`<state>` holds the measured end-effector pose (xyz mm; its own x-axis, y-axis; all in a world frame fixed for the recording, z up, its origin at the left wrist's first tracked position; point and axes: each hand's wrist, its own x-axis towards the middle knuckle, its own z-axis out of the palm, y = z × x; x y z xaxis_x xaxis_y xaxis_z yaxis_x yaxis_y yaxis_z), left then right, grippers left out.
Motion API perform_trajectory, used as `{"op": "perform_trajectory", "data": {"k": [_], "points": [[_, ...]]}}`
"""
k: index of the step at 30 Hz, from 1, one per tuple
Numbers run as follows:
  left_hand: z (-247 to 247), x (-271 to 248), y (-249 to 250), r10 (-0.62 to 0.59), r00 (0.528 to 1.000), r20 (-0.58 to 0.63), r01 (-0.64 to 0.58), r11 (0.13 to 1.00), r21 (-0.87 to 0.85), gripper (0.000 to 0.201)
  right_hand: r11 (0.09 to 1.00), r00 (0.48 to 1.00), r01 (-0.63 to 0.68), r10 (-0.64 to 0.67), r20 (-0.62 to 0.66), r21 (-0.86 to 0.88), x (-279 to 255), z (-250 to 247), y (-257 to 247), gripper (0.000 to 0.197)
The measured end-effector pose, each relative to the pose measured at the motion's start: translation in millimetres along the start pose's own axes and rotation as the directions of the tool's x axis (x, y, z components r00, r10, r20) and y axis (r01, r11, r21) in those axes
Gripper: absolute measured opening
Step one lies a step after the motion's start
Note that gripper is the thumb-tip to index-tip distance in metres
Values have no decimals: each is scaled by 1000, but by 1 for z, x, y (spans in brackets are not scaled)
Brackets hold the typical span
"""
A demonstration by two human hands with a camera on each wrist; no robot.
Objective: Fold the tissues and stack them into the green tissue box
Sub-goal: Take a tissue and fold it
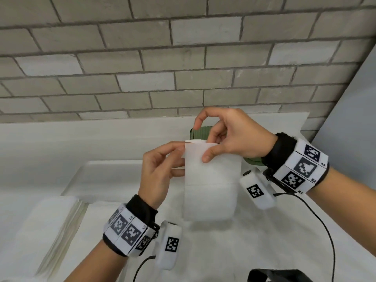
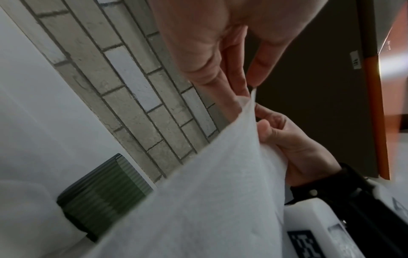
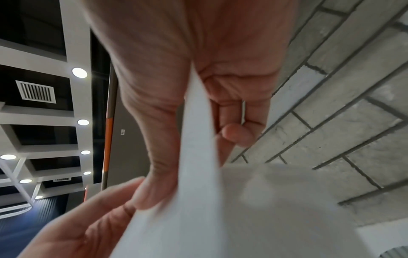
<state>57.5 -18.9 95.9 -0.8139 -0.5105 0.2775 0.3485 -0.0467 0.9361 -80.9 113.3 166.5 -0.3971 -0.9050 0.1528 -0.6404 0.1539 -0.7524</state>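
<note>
Head view: one white tissue [image 1: 210, 180] hangs in the air, its long side going up and down, top edge folded over. The left hand [image 1: 160, 171] pinches its top left edge and the right hand [image 1: 230, 137] pinches its top right. Behind it sits one green tissue box [image 1: 200, 133]; I cannot see inside. One stack of tissues [image 1: 46, 226] lies at the left on the white table [image 1: 254, 241].

Ahead of you, a grey brick wall [image 1: 142, 64] | below it a white counter [image 1: 61, 143] | a black cable [image 1: 325, 226] loops across it at your right | overhead, round ceiling lights [image 3: 79, 72] and a vent [image 3: 36, 91].
</note>
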Motion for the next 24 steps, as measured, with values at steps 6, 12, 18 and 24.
{"op": "perform_trajectory", "data": {"k": [6,12,18,24], "points": [[7,-4,6,44,999,24,-45,998,32,20,1000,1000,8,-7,-29,6,0,-2,2,61],[7,-3,6,134,989,59,-141,977,158,31,996,997,36,-41,-63,-85,-1,-2,5,51],[0,-1,-2,75,991,115,-108,940,325,49,965,992,70,-41,117,-252,-3,6,23,24],[-23,-3,-54,-202,978,49,154,864,480,19,888,982,-102,163,-100,448,-26,32,93,21]]}}
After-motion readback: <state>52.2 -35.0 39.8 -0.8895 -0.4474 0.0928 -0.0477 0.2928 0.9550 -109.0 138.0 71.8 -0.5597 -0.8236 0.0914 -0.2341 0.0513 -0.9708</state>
